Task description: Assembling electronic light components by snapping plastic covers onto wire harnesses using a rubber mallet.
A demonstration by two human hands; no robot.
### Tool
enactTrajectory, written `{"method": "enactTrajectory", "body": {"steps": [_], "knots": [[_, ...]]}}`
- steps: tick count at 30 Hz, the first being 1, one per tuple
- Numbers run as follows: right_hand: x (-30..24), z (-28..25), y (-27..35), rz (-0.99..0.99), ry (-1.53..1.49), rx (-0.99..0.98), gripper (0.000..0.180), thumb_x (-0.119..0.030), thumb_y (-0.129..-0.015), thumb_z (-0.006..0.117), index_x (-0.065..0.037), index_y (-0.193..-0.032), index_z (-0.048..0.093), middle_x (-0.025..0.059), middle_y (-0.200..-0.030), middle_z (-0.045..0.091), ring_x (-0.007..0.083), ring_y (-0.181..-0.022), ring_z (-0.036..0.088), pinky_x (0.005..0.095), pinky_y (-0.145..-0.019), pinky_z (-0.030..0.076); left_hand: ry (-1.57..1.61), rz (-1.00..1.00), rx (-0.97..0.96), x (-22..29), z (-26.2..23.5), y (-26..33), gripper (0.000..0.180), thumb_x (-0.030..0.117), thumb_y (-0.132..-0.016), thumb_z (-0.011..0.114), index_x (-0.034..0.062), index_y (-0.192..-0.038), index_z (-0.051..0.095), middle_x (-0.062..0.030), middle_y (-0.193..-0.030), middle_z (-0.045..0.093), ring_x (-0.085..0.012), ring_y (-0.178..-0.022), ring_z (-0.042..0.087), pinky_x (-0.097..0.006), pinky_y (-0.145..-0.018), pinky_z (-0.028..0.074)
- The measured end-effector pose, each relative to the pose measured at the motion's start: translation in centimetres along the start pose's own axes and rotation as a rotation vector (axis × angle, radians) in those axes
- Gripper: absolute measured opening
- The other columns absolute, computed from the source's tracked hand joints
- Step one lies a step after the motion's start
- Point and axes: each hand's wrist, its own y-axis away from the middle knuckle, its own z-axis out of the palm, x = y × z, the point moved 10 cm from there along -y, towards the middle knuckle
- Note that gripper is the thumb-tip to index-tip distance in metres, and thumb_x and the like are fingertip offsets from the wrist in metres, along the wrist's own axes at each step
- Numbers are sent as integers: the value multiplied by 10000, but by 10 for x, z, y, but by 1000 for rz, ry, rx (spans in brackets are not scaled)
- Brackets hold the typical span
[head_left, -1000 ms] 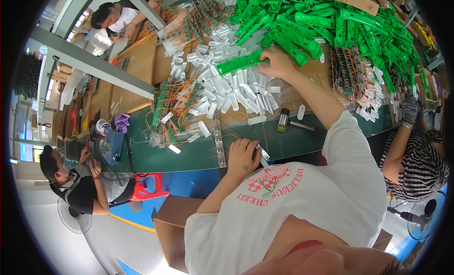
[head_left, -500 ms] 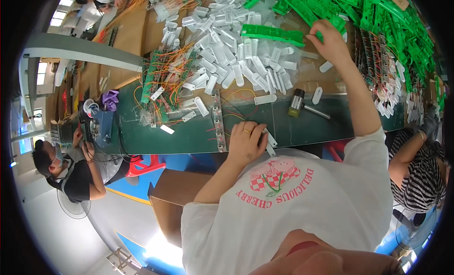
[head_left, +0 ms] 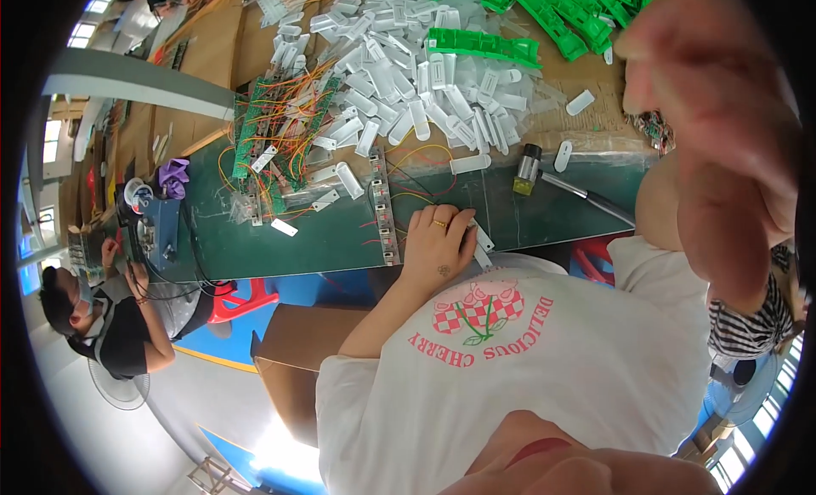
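At the table's near edge my left hand (head_left: 438, 244) lies with bent fingers closed over a small flat white strip with holes (head_left: 484, 238). Just left of that hand lies a long narrow circuit board strip (head_left: 382, 206) with red wires. My right hand (head_left: 722, 121) is raised very close to the view, large and blurred, its fingers apart and nothing visible in them. It hides much of the right side. A mallet (head_left: 529, 167) with a metal head and yellowish end lies to the right of my left hand, beside a white oblong cover (head_left: 563, 156).
A heap of white plastic covers (head_left: 399, 78) fills the far middle, with a green moulded strip (head_left: 483, 47) on it. Green boards with orange wires (head_left: 285, 125) are heaped to the left. A blue box (head_left: 160, 231) stands near a seated person (head_left: 127, 325). More green strips (head_left: 561, 19) lie far right.
My right hand has left the green strips at the far right and come up close to the view. The whole scene has shifted slightly left. My left hand stays at the table edge.
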Motion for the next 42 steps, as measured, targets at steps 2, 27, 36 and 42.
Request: {"method": "enactTrajectory", "body": {"steps": [2,27,36,42], "knots": [[5,3,-1,-7,-2,-3,347,-207,-898,728,-27,-1187,657,129,-1015,650,208,-798,620,331,-691,513,5,-13,-60,1,4,2,302,151,-804,723,91,-1091,652,-80,-956,558,-275,-869,565,-406,-756,439],[327,105,118,434,1103,-513,467,-71,-822,617,-151,-1281,580,57,-1113,628,243,-1023,632,435,-908,426,-36,-18,-5,1,1,8,257,169,-800,725,102,-1041,669,-79,-932,578,-284,-884,588,-421,-790,453],[288,-21,151,822,1590,-511,304,-145,-837,620,-155,-1141,619,75,-1093,607,222,-980,634,431,-830,467,-22,-27,-33,3,0,3,255,146,-795,720,96,-1038,659,-92,-935,575,-294,-885,582,-422,-783,450],[246,74,171,672,686,-321,382,-321,-855,715,-149,-1188,646,108,-1161,621,292,-1033,648,431,-793,531,-55,-34,-34,-3,2,3,257,154,-802,709,103,-1049,659,-96,-952,572,-306,-899,574,-431,-781,448]]}}
